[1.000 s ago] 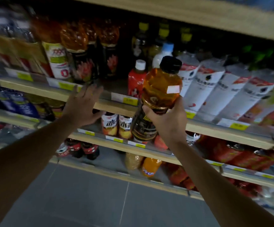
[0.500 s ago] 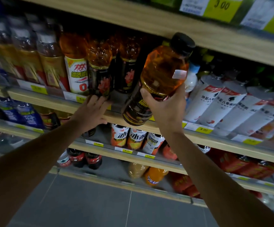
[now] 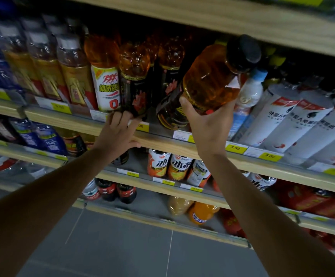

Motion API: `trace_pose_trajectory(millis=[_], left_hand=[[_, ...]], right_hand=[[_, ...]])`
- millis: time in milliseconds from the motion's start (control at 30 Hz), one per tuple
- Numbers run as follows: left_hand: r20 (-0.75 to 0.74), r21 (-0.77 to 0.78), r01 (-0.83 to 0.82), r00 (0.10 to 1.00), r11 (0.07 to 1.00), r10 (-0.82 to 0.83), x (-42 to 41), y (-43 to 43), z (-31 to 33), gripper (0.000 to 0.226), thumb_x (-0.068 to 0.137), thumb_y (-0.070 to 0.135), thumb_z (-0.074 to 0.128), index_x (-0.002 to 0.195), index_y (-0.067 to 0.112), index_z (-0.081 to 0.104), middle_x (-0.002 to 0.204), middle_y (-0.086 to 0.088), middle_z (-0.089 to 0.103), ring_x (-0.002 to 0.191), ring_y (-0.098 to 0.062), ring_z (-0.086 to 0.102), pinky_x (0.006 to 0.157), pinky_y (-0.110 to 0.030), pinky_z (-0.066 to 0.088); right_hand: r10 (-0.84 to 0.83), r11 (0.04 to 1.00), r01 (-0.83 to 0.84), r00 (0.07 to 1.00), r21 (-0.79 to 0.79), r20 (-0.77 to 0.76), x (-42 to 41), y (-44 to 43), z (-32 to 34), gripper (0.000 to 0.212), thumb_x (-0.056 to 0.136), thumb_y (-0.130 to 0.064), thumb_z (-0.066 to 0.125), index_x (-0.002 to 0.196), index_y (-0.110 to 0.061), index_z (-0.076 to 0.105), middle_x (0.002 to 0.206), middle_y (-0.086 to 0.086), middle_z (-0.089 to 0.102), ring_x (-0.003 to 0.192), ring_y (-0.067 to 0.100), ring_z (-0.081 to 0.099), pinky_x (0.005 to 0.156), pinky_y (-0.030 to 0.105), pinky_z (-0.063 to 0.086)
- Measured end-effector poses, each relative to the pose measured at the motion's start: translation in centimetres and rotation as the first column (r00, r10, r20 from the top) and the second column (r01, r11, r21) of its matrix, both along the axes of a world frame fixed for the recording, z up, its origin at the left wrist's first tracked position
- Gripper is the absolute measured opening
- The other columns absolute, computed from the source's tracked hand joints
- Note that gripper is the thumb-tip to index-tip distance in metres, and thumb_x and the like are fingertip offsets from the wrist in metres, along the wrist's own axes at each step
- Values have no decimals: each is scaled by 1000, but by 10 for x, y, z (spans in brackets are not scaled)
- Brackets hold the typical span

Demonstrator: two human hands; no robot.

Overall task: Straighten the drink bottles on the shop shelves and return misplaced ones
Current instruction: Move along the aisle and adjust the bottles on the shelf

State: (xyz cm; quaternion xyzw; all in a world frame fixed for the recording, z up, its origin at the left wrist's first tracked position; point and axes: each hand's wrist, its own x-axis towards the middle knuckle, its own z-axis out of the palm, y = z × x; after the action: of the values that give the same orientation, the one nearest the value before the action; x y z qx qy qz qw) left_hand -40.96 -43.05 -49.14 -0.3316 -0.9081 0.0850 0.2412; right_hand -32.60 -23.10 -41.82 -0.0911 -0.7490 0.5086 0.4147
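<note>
My right hand (image 3: 206, 126) grips a large amber tea bottle (image 3: 208, 80) with a black cap and a dark label. The bottle tilts to the right, its base just above the front of the wooden shelf (image 3: 162, 140), in a gap between a dark-labelled tea bottle (image 3: 134, 80) and a white bottle with a blue cap (image 3: 248, 94). My left hand (image 3: 118, 132) rests on the shelf's front edge, fingertips touching the base of the dark-labelled bottle. Its fingers are bent over the edge.
Amber bottles with gold labels (image 3: 72, 76) fill the shelf's left; white tilted bottles (image 3: 294, 120) lean at the right. The shelf board above (image 3: 242, 21) hangs close over the held bottle's cap. Lower shelves hold orange and red drinks (image 3: 178, 166). Grey floor tiles (image 3: 122, 246) lie below.
My right hand has carried the amber bottle up and forward toward the shelf gap. My left hand moved onto the shelf edge, reaching the dark-labelled bottle's base.
</note>
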Motion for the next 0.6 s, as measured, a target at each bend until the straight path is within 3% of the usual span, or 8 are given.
trace_pose_trajectory(millis=[133, 267, 367, 500, 600], left_hand=[[-15, -37, -9, 1000, 999, 8, 0, -1, -2, 81, 50, 59, 82, 107, 5, 61, 96, -20, 58, 84, -35, 58, 75, -41, 50], [-3, 4, 0, 1000, 1000, 0, -1, -1, 1, 78, 48, 54, 85, 104, 4, 63, 97, -22, 60, 85, -37, 60, 76, -46, 51], [-6, 5, 7, 1000, 1000, -7, -2, 0, -1, 78, 49, 55, 84, 104, 4, 63, 97, -21, 60, 85, -36, 60, 76, -46, 51], [-25, 1, 10, 1000, 1000, -10, -2, 0, -1, 79, 47, 58, 83, 103, 5, 65, 95, -19, 61, 83, -34, 61, 75, -43, 52], [-21, -12, 5, 1000, 1000, -6, -2, 1, 0, 80, 45, 60, 83, 102, 7, 66, 94, -17, 62, 81, -33, 61, 73, -42, 52]], right_hand=[[31, 999, -31, 999, 17, -39, -9, -7, -9, 87, 68, -34, 82, 135, -14, 31, 110, -28, 44, 102, -27, 43, 83, -7, 32], [31, 999, -30, 999, 29, -31, -18, -14, -18, 85, 68, -26, 83, 132, -22, 27, 107, -33, 39, 98, -34, 38, 80, -10, 29], [31, 999, -31, 999, 35, 23, -24, -14, -20, 85, 68, -28, 83, 130, -28, 25, 107, -30, 43, 97, -27, 44, 80, -8, 31], [-12, 998, 7, 996, 64, 84, -33, -10, -16, 88, 69, -36, 81, 136, -15, 30, 117, -10, 51, 100, -1, 50, 79, -4, 36], [-28, 995, 14, 990, 100, 136, -41, -9, -12, 81, 69, -39, 80, 131, -11, 37, 114, -5, 57, 99, 7, 57, 75, 5, 45]])
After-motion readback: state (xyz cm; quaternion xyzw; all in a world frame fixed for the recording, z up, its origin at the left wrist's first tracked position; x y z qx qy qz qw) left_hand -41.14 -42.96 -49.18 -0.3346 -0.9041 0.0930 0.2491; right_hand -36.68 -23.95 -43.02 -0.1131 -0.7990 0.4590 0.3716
